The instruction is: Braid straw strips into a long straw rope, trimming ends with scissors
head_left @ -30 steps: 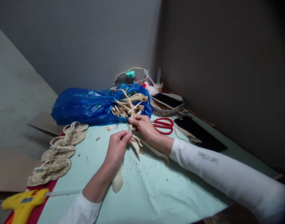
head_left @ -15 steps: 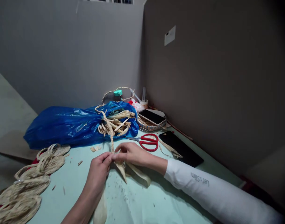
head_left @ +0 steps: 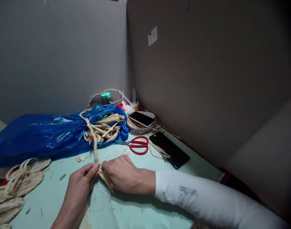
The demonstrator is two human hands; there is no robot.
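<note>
A pale braided cord (head_left: 95,147) of dried husk or straw runs from the far side of the table over the blue bag's mouth and down to my hands. My left hand (head_left: 82,179) pinches its near end between thumb and fingers. My right hand (head_left: 123,175), just beside it, is closed with the knuckles up, apparently round a loose strand; the fingertips are hidden. A flat strip (head_left: 106,180) hangs from the braid end between the two hands. Another pale strip lies below my left wrist.
Beyond my hands lie red-handled scissors (head_left: 139,145), a black tablet or phone (head_left: 170,149) and a basket (head_left: 142,129) with a phone (head_left: 142,118) on it. Left are a blue plastic bag (head_left: 45,133) of dried strips and coiled braided pieces (head_left: 23,184). Walls close off the back and right.
My right hand has rolled over, knuckles up, and closed, drawing slightly away from my left. The long strip that looped beneath it is now out of sight. The view has turned right.
</note>
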